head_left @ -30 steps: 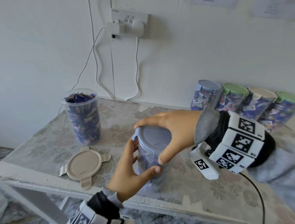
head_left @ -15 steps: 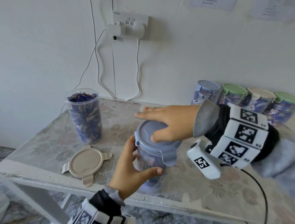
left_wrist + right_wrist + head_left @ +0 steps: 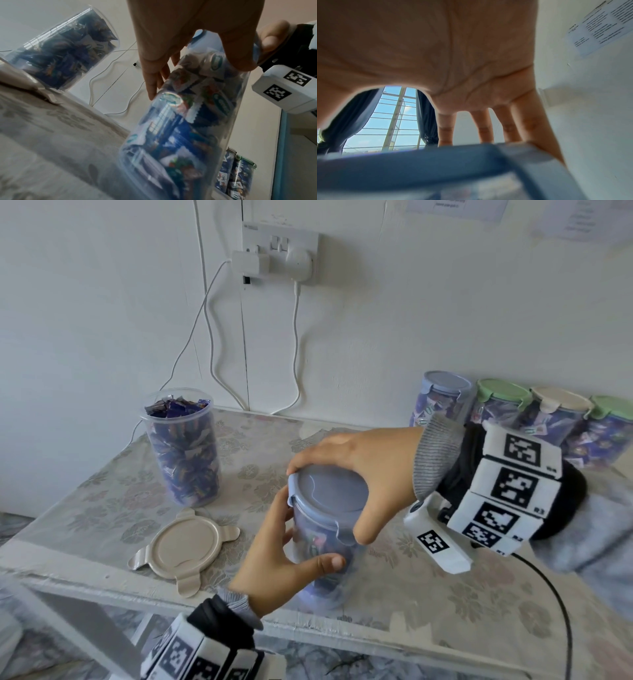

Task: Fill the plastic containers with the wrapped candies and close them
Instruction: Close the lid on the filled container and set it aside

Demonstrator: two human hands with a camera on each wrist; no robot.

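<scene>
A clear plastic container (image 3: 322,577) full of wrapped candies (image 3: 188,121) stands near the table's front edge, with a blue-grey lid (image 3: 330,487) on top. My left hand (image 3: 284,556) grips its side, thumb across the front. From above, my right hand (image 3: 356,470) grips the lid, fingers over the far rim and thumb pressing a front clip. In the right wrist view the lid (image 3: 436,169) fills the bottom, blurred. An open container (image 3: 183,450) of candies stands at the back left, with a beige lid (image 3: 185,546) lying flat in front of it.
Several closed, filled containers (image 3: 503,412) with blue, green and beige lids line the wall at the back right. Charger cables (image 3: 212,344) hang from a wall socket (image 3: 281,251) down to the table (image 3: 462,594). A black cable runs off my right wrist.
My right hand lay flat on the lid half a second ago; now it arches over it, thumb down on the front clip. The left hand keeps its grip on the container.
</scene>
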